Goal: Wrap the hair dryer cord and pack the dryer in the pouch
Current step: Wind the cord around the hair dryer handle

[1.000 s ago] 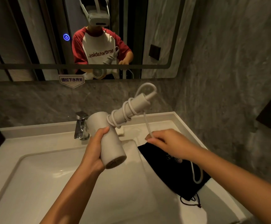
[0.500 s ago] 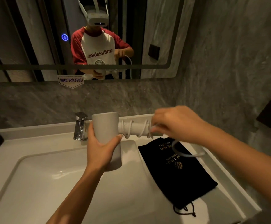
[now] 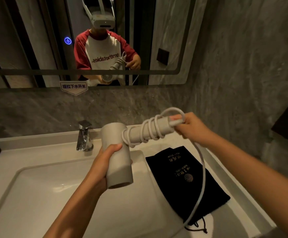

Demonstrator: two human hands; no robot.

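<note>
My left hand [image 3: 103, 167] grips the barrel of the hair dryer [image 3: 117, 157], fingers closed around it, holding it up over the sink [image 3: 37, 194]. Dryer handle sticks out to the right, tilted slightly upward. Cord [image 3: 150, 133] coiled several turns around the handle, one loop arcing over the handle end. My right hand [image 3: 193, 129] is at the handle tip, fingers closed on the cord there. Loose rest of the cord hangs down from my right hand in a long curve, crossing over the black pouch [image 3: 187, 182] and ending near its drawstring [image 3: 199, 227]. Pouch lies flat on the table right of the sink, gold print on it, not touching the dryer. Chrome faucet [image 3: 85, 136] behind the sink, left of the dryer. Mirror [image 3: 37, 40] above shows my reflection holding the dryer.
</note>
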